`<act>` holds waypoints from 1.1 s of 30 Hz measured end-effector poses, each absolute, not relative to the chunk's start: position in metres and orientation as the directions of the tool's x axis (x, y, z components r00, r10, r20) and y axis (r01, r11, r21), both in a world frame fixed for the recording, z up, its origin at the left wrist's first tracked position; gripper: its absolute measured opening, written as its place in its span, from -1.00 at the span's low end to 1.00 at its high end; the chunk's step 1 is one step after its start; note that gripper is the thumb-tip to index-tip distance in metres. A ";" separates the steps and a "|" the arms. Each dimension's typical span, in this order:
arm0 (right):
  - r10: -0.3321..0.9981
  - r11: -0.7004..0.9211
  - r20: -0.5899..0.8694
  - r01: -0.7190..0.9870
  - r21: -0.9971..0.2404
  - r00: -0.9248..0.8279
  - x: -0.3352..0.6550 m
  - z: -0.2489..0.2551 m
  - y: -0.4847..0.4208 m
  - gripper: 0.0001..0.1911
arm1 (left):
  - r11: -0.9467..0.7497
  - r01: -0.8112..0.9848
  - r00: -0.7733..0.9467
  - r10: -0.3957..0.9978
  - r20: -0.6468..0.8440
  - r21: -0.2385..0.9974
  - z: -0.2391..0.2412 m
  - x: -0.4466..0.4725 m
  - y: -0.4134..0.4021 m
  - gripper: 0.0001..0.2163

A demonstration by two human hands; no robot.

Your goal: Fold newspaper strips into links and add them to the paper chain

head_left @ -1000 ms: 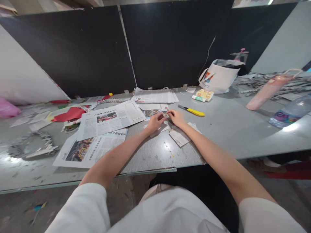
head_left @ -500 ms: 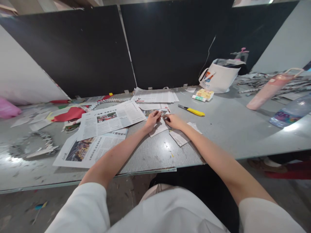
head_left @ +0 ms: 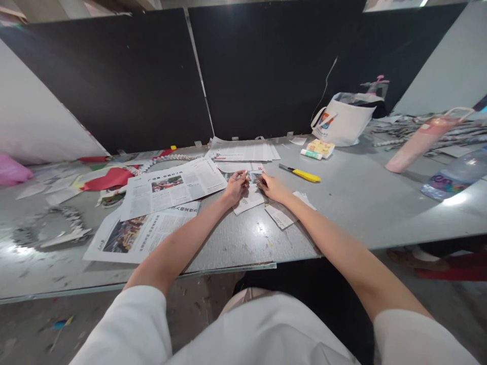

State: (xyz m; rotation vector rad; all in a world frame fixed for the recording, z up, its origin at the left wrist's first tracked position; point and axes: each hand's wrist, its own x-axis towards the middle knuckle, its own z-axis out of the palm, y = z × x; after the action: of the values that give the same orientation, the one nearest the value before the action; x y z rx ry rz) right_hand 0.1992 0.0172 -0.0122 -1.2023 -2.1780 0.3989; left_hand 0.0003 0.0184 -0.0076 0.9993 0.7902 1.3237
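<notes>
My left hand (head_left: 236, 186) is closed in a pinch over the work surface, with a tiny whitish bit at its fingertips, too small to name. Just to its right, my right hand (head_left: 274, 186) has its fingers curled and pressed together; whatever lies in them is hidden. A cut newspaper piece (head_left: 248, 202) lies below the left hand. Under the right wrist is another newspaper piece (head_left: 282, 216), partly covered by the forearm. Behind the fingers, a printed sheet (head_left: 240, 167) is partly hidden.
Large newspaper sheets (head_left: 173, 185) overlap at left, near a twisted paper ring (head_left: 74, 218). A yellow-handled utility knife (head_left: 304, 175) lies right of the hands. Farther right are a glue stick (head_left: 311, 154), white bag (head_left: 342, 121), pink bottle (head_left: 422, 139) and clear plastic bottle (head_left: 452, 175).
My left hand has shifted slightly left and its fingers have lifted, so the gap between the two hands is wider. My right hand has moved slightly up.
</notes>
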 end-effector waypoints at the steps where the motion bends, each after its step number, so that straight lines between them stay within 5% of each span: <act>1: 0.835 0.549 0.378 0.646 -0.530 -0.399 0.199 -0.010 0.015 -0.83 | -0.024 -0.402 0.110 0.991 0.074 0.915 -0.008 0.000 0.018 -0.65; 14: 0.792 0.607 0.502 0.360 -0.708 -0.348 0.193 0.005 -0.003 -0.72 | -0.026 -0.342 0.115 0.991 0.070 0.939 -0.010 0.000 0.018 -0.68; 33: 0.817 0.562 0.464 0.291 -0.774 -0.342 0.192 0.006 -0.003 -0.69 | -0.103 -0.250 0.189 0.970 0.153 0.963 -0.011 -0.001 0.014 -0.60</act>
State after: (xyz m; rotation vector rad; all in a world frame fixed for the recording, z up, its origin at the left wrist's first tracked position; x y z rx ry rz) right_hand 0.1918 -0.0025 0.0059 -0.8990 -1.8939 0.7333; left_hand -0.0007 0.0143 -0.0115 1.2118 0.8164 1.2504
